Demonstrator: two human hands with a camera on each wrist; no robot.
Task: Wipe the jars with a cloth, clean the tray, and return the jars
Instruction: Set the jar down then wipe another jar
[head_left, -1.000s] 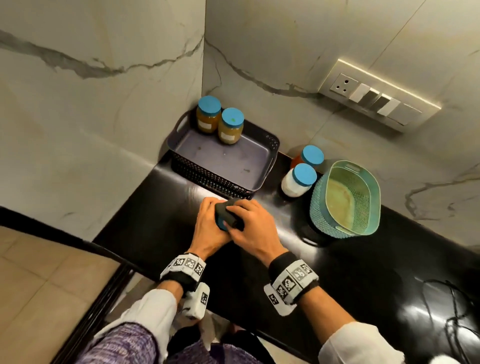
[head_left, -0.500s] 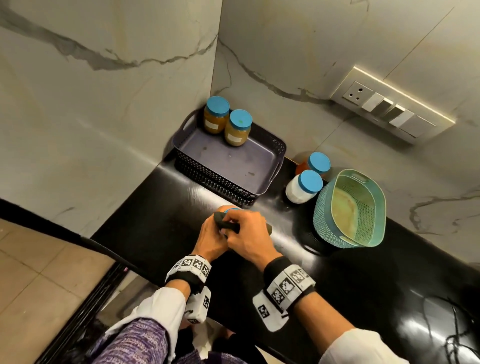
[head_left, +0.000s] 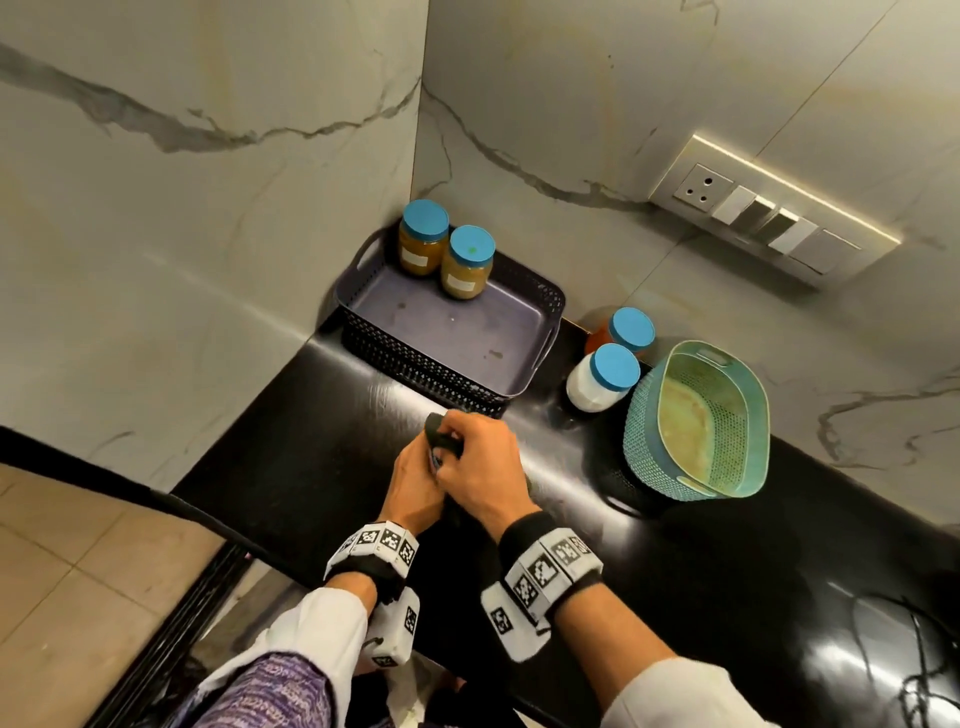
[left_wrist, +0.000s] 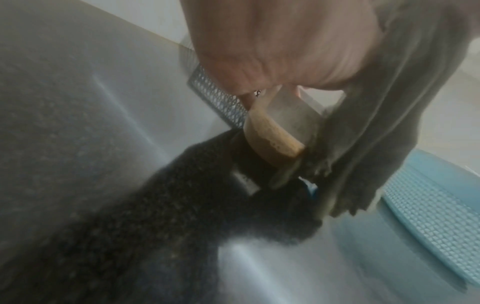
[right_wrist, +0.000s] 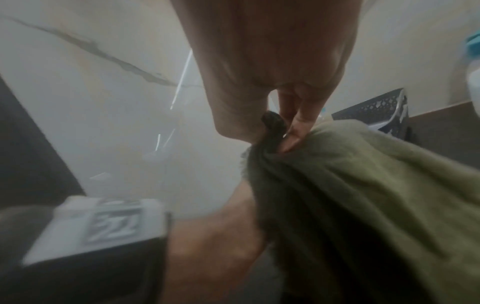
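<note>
Right-hand grip (head_left: 480, 470) on cloth (right_wrist: 363, 195)

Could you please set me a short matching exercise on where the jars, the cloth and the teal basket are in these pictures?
Things:
1. Two amber jars
2. White jar
3. Cloth
4. Teal basket

Places:
a. gripped in the right hand
b. at the back of the dark tray
c. on the counter, right of the white jar
d. on the counter between tray and basket

Pairs: 1-b, 2-d, 3-a, 4-c
</note>
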